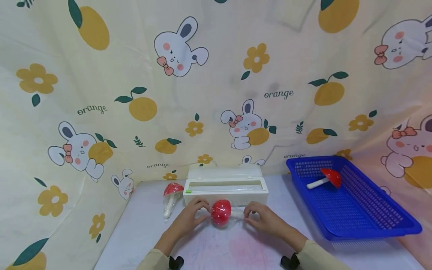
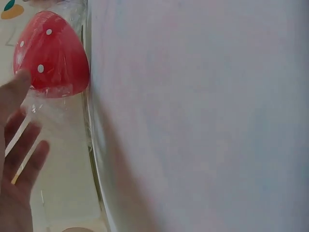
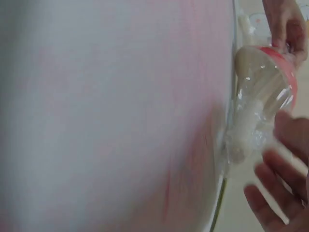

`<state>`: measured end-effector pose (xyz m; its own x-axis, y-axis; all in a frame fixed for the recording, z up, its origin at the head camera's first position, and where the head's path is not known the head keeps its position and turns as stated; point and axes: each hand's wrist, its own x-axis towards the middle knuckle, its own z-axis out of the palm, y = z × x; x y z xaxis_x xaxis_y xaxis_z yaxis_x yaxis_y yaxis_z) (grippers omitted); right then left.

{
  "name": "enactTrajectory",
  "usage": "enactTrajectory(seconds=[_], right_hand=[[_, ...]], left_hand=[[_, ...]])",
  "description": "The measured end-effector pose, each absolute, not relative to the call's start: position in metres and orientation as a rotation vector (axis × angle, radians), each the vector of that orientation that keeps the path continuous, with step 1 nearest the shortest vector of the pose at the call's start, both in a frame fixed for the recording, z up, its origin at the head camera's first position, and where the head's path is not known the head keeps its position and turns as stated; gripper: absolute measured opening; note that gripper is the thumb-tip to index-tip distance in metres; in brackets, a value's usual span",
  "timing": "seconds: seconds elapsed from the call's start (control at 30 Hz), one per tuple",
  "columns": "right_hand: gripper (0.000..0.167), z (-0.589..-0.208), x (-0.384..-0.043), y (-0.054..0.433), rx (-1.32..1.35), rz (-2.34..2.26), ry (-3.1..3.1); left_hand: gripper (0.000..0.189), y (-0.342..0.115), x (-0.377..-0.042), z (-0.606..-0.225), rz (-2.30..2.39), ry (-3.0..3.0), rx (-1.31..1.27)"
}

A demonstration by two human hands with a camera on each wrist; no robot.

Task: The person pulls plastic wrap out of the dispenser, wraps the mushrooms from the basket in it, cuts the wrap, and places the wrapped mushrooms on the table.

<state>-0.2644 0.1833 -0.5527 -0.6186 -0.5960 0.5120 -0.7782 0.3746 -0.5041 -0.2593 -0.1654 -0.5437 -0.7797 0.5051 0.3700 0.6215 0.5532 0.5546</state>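
Note:
A toy mushroom (image 1: 221, 213) with a red, white-dotted cap lies on its side in clear plastic wrap, cap to the left, in front of a white wrap dispenser box (image 1: 226, 193). My left hand (image 1: 193, 214) is at the cap side, its thumb against the wrapped cap (image 2: 53, 58) in the left wrist view and its fingers spread apart. At the pale stem end is my right hand (image 1: 264, 217). In the right wrist view its fingers are spread and blurred beside the wrapped stem (image 3: 244, 125); whether they touch the film I cannot tell.
Another wrapped mushroom (image 1: 173, 195) leans left of the box. On the right sits a blue basket (image 1: 361, 213) with an unwrapped red mushroom (image 1: 329, 179) inside. A printed cloth (image 1: 216, 112) hangs behind the white table (image 1: 216, 251).

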Motion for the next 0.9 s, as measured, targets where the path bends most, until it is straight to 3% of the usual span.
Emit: enactTrajectory(seconds=[0.17,0.3,0.47,0.67,0.9], right_hand=[[0.029,-0.553,-0.27,0.172,1.086,1.039,-2.443],[0.025,-0.554,-0.274,0.165,1.046,1.181,-2.543],[0.037,-0.553,-0.277,0.162,0.991,1.198,-2.674],[0.02,-0.548,-0.277,0.155,0.892,1.242,-2.779],[0.014,-0.545,-0.277,0.151,0.82,1.282,-2.794]], left_hand=[[0.025,-0.161,-0.265,-0.542,-1.136,-2.619,-0.921],[0.039,-0.157,-0.268,-0.542,-1.246,-2.628,-0.93],[0.048,-0.156,-0.27,-0.545,-1.329,-2.612,-0.929],[0.041,-0.154,-0.272,-0.546,-1.374,-2.617,-0.853],[0.038,-0.149,-0.27,-0.542,-1.381,-2.629,-0.839]])
